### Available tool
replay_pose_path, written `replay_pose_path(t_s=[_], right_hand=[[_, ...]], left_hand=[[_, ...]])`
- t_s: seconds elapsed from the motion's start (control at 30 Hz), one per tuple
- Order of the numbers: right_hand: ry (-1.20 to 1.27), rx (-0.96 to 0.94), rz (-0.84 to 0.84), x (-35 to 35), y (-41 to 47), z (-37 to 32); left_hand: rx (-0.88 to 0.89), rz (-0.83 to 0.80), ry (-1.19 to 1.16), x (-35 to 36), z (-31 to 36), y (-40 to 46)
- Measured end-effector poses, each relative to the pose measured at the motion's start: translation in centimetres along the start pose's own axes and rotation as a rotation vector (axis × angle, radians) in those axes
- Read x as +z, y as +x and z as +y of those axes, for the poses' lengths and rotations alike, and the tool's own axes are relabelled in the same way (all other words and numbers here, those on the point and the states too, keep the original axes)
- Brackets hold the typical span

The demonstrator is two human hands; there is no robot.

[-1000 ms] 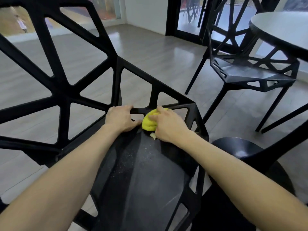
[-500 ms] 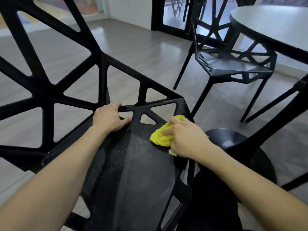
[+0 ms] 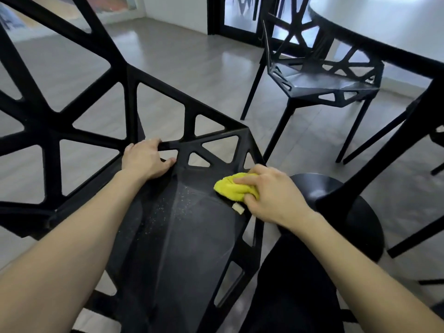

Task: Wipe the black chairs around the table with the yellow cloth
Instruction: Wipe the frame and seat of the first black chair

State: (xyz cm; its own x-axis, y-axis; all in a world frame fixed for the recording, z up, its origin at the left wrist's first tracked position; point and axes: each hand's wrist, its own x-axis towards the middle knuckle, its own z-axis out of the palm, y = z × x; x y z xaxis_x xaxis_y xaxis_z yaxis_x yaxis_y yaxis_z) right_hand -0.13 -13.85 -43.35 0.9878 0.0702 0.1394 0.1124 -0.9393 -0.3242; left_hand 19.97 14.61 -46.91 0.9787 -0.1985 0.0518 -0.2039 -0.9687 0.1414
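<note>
Head view, cloth: yellow cloth (image 3: 234,187) is bunched into a soft wad, and it looks light and limp, likely to fold and shed corners unless gathered; a small pale tag (image 3: 237,208) sticks out at its near edge.
Head view, hold on cloth: right hand (image 3: 271,194) has fingers curled over the wad with the thumb tucked under its near side, pressing it onto the seat; a full-palm gather like this seems the sensible hold, since a fingertip pinch would let the rest trail.
Head view, chair: black chair (image 3: 173,236) looks rigid and hard, with an open lattice of struts; its faceted seat probably lets the cloth slide easily, though the angled edges and triangular gaps could snag loose fabric.
Head view, bracing hand: left hand (image 3: 145,159) grips a strut at the back of the seat, fingers wrapped over the bar and thumb on the seat side, apparently to steady the frame.
Head view, cloth relative to hands: cloth sits under the right hand near the seat's back right corner, well apart from the left hand.
Head view, dust: pale specks (image 3: 168,207) lie on the seat between the hands, left of the cloth, seemingly unwiped.
Head view, surroundings: second chair (image 3: 322,80) stands beyond, beside the table (image 3: 384,27).
</note>
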Motion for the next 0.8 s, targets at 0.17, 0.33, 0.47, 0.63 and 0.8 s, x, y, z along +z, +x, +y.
replay_pose_path(t_s=[0.17,0.33,0.47,0.63,0.8], right_hand=[[-0.157,0.109,0.028,0.1,5.7,-2.4],[-0.062,-0.040,-0.077,0.0,3.6,-2.7],[-0.273,0.130,0.104,0.4,8.1,-1.2],[-0.242,-0.015,-0.226,-2.4,5.5,-3.6],[0.280,0.091,-0.034,-2.3,11.1,-6.2]], left_hand=[[-0.011,-0.004,-0.026,-0.5,0.2,-0.3],[0.005,-0.006,-0.033,-0.3,-0.1,-0.1],[-0.001,-0.033,-0.031,-0.4,-0.3,0.1],[0.032,-0.131,-0.032,-2.0,-1.1,0.4],[0.069,-0.159,-0.192,-3.6,-4.3,-1.7]])
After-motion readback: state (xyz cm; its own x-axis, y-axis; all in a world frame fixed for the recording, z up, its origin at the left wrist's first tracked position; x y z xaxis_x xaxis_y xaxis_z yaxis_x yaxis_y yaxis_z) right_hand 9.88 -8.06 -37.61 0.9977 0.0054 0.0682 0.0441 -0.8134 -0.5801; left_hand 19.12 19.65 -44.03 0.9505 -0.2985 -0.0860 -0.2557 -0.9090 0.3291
